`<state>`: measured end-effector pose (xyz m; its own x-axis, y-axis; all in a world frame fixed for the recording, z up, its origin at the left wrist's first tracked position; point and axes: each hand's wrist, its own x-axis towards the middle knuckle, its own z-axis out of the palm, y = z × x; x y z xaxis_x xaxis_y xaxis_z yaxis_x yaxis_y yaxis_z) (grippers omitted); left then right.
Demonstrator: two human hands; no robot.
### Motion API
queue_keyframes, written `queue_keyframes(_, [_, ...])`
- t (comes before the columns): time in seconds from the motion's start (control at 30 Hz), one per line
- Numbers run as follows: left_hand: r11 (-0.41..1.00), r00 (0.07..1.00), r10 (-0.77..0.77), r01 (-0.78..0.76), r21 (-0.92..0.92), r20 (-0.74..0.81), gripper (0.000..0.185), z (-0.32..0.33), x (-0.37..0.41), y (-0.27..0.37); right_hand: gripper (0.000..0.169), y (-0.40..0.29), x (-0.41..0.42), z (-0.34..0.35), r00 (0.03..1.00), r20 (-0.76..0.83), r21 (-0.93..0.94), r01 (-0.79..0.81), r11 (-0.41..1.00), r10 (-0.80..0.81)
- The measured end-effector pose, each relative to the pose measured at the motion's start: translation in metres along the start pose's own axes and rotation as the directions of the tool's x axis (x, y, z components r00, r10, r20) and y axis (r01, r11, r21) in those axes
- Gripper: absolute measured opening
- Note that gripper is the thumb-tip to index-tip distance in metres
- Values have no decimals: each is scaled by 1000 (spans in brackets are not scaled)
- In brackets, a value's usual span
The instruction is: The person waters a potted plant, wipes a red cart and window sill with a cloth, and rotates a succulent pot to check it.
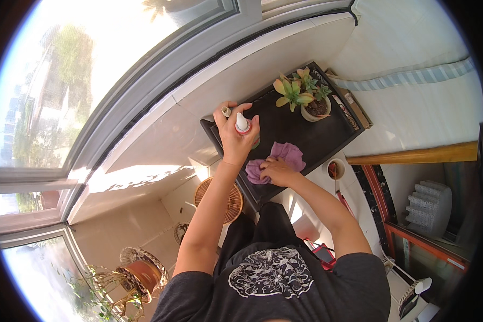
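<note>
My left hand (pixel 234 141) is closed around a bottle (pixel 243 124) with a white pointed nozzle and a red collar. A small pale piece (pixel 226 111), perhaps a cap, shows between its fingers. The bottle's body is mostly hidden by the hand; a bit of green shows below it. My right hand (pixel 279 172) presses on a crumpled purple cloth (pixel 290 156), its fingers bunching the fabric. The cloth lies on a black tabletop (pixel 277 124) with raised ends, near the edge closest to me. Above this tabletop, the left hand is farther from me than the cloth.
A potted succulent (pixel 316 108) stands at the tabletop's far right. Beside the table's left end is a round wicker piece (pixel 209 193). A small pot (pixel 335 169) sits near its right side. Windows line the left; another potted plant (pixel 143 277) is at lower left.
</note>
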<state>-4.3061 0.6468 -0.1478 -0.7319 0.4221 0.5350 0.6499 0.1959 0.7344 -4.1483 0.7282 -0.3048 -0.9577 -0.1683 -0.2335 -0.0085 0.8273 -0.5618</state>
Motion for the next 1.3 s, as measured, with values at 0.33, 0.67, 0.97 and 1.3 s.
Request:
queue_keyframes(0.33, [999, 999, -19, 20, -29, 34, 30, 2, -35, -16, 5, 76, -43, -38, 907, 23, -376, -382, 844, 421])
queue_keyframes(0.67, [1000, 992, 27, -27, -8, 122, 33, -6, -54, -27, 10, 4, -70, -92, 834, -406, -597, -552, 582, 375])
queue_keyframes(0.97, [999, 996, 38, -39, 15, 79, 43, -24, -72, -22, 27, -39, -158, -95, 620, -522, 181, -589, 787, 585])
queue_keyframes(1.3, [997, 995, -81, 81, -10, -62, 88, -52, -120, 13, 46, -46, -107, 12, 603, -662, -51, -628, 776, 445])
